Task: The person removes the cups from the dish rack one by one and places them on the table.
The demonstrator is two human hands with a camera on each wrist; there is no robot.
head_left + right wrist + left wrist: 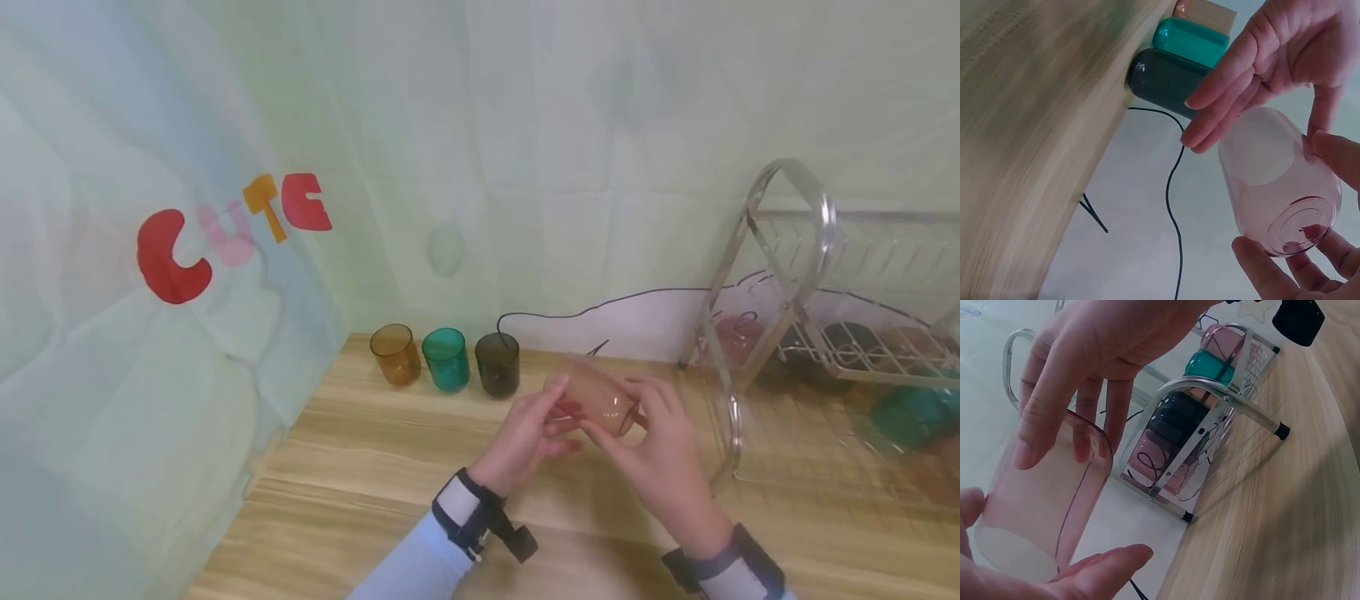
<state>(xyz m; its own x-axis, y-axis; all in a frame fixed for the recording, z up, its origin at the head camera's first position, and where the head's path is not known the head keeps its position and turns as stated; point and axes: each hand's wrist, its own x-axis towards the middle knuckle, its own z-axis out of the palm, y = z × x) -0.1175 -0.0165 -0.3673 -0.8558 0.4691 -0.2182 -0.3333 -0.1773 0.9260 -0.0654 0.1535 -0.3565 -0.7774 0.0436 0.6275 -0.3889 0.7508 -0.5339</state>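
A clear pink cup is held tilted above the table between both hands. My right hand grips its base end, the thumb on the near side and fingers on the far side. My left hand holds the cup near its rim, thumb against one side and rather straight fingers along the other. The left wrist view shows the cup's open mouth toward the left palm. In the right wrist view, the ringed base of the pink cup lies among the right fingers.
An amber cup, a teal cup and a dark grey cup stand in a row by the back wall. At right, a metal two-tier rack has several coloured cups on its lower level. The wooden table meets a printed curtain.
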